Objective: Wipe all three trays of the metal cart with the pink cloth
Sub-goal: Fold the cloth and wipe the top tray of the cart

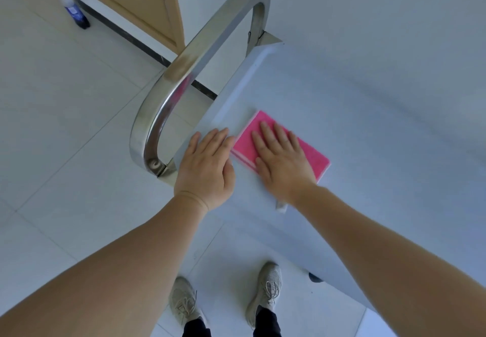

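The metal cart's top tray point(342, 105) fills the right of the view, pale and shiny. A folded pink cloth point(313, 157) lies flat on it near the handle end. My right hand point(282, 157) presses on the cloth with straight, spread fingers. My left hand point(207, 165) lies flat on the tray's near-left corner, beside the cloth, fingers straight and touching the tray rim. The two lower trays are hidden under the top one.
The cart's curved steel handle point(184, 73) arches to the left of the tray. A plastic bottle point(71, 7) stands on the tiled floor at the top left, near a wooden door point(142, 2). My two feet point(226, 300) stand just below the tray's near edge.
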{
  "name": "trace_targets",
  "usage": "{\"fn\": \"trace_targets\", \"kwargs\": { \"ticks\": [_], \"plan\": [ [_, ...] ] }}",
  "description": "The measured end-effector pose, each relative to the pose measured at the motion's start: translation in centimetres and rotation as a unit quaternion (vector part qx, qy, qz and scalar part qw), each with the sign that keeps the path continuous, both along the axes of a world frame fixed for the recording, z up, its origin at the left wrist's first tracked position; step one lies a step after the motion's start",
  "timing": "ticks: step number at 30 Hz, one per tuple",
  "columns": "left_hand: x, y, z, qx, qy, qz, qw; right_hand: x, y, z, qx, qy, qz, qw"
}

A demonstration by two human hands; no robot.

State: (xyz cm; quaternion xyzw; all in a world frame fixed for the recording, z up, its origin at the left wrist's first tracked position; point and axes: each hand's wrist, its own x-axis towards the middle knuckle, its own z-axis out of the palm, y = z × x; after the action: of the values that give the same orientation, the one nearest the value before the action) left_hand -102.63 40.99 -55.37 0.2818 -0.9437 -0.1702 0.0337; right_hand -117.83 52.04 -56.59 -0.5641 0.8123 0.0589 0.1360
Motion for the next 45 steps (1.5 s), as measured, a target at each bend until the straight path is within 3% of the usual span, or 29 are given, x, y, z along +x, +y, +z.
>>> {"fn": "trace_targets", "kwargs": {
  "ticks": [6,13,31,40,45],
  "plan": [
    [0.2,-0.1,0.1,0.018,0.025,-0.012,0.999,6.4,4.6,0.1,-0.002,-0.015,0.014,1.0],
    [0.3,-0.3,0.1,0.03,0.028,-0.016,0.999,6.0,4.8,0.3,-0.006,-0.032,0.011,0.999],
    [0.1,-0.4,0.4,0.043,0.008,-0.02,0.999,-13.2,-7.5,-0.3,-0.034,0.033,-0.091,0.995],
    [0.1,-0.4,0.3,0.036,0.001,-0.027,0.999,-15.7,-15.5,-0.2,-0.042,0.046,-0.071,0.996],
    [0.3,-0.3,0.3,0.035,0.0,-0.031,0.999,-15.0,-15.9,-0.3,-0.043,0.053,-0.056,0.996]
  ]
}}
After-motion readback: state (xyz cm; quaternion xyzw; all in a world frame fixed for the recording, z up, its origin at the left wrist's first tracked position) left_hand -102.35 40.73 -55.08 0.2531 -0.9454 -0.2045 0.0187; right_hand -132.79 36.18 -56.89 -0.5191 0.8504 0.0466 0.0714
